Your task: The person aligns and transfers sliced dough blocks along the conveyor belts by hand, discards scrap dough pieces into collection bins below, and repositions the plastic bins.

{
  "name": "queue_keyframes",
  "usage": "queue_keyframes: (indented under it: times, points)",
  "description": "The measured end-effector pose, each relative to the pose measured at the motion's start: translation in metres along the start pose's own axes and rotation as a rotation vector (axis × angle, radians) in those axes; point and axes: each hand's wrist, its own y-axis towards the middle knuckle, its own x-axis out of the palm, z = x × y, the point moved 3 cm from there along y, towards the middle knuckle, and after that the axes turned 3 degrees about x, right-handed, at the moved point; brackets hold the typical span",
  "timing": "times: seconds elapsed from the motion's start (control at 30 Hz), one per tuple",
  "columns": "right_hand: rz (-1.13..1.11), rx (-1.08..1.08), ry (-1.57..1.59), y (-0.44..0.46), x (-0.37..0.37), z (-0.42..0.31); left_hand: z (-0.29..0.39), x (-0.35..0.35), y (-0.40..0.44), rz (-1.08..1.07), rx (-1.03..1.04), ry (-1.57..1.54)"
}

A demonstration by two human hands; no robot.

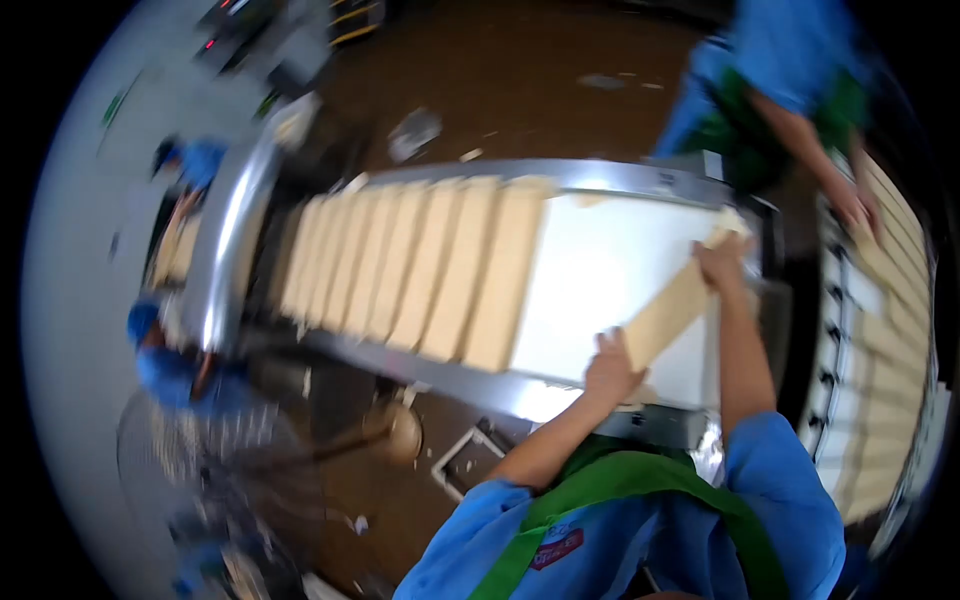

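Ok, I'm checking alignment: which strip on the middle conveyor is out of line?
The strip at the wearer's left hand and right hand, set apart from the row of strips and slanting much more than they do.

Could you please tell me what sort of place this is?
Probably a factory floor: pale strips lie in a row on what looks like a white conveyor, and a co-worker in blue works at another line.

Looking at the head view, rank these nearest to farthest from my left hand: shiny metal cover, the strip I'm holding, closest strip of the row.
1. Held strip: against your left hand.
2. Closest strip of the row: to that hand's left.
3. Shiny metal cover: far left, beyond the row.
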Motion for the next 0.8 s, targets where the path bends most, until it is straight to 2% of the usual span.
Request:
queue_keyframes:
  times: [0.03, 0.07, 0.1, 0.13, 0.2, 0.23, 0.33, 0.4, 0.47, 0.53, 0.57, 0.63, 0.67, 0.7, 0.73, 0.77, 0.8]
  points:
    - [0.098, 0.045, 0.102, 0.010, 0.009, 0.033, 0.004, 0.017, 0.011, 0.066, 0.007, 0.000]
    - [0.161, 0.074, 0.200, 0.001, -0.003, 0.055, 0.011, 0.019, 0.013, 0.182, 0.208, 0.000]
    - [0.295, 0.097, 0.274, 0.001, -0.004, 0.091, 0.030, 0.018, 0.009, 0.181, 0.176, -0.082]
    - [0.426, 0.087, 0.484, -0.014, -0.014, 0.116, 0.046, 0.014, 0.011, 0.203, 0.259, -0.083]
    - [0.569, 0.231, 0.671, -0.054, -0.050, 0.179, 0.096, 0.014, -0.003, 0.285, 0.469, -0.072]
    - [0.458, 0.399, 0.781, -0.102, -0.103, 0.194, 0.116, 0.015, -0.009, 0.233, 0.560, -0.095]
    - [0.637, 0.676, 0.734, -0.164, -0.141, 0.315, 0.197, 0.045, -0.047, 0.093, 0.806, -0.094]
    - [0.761, 0.763, 0.737, -0.207, -0.143, 0.415, 0.232, 0.079, -0.072, 0.052, 0.937, -0.048]
    - [0.680, 0.956, 0.937, -0.261, -0.161, 0.475, 0.256, 0.113, -0.110, 0.215, 1.501, -0.008]
    - [0.620, 1.013, 0.951, -0.301, -0.162, 0.527, 0.266, 0.143, -0.138, 0.161, 1.775, -0.070]
    - [0.550, 1.019, 0.896, -0.315, -0.158, 0.548, 0.263, 0.159, -0.146, -0.087, 1.821, -0.012]
    - [0.344, 0.988, 0.735, -0.331, -0.154, 0.581, 0.270, 0.177, -0.166, -0.339, 1.855, 0.050]
    - [0.344, 0.990, 0.743, -0.334, -0.153, 0.597, 0.278, 0.179, -0.183, -0.434, 1.986, 0.012]
    - [0.296, 0.943, 0.593, -0.333, -0.152, 0.611, 0.284, 0.182, -0.195, -0.535, 2.114, -0.029]
    - [0.248, 0.893, 0.442, -0.333, -0.150, 0.623, 0.290, 0.189, -0.198, -0.539, 2.115, -0.024]
    - [0.154, 0.930, 0.407, -0.334, -0.161, 0.620, 0.294, 0.193, -0.203, -0.549, 2.168, -0.097]
    - [0.150, 0.928, 0.412, -0.328, -0.158, 0.629, 0.297, 0.197, -0.207, -0.559, 2.218, -0.172]
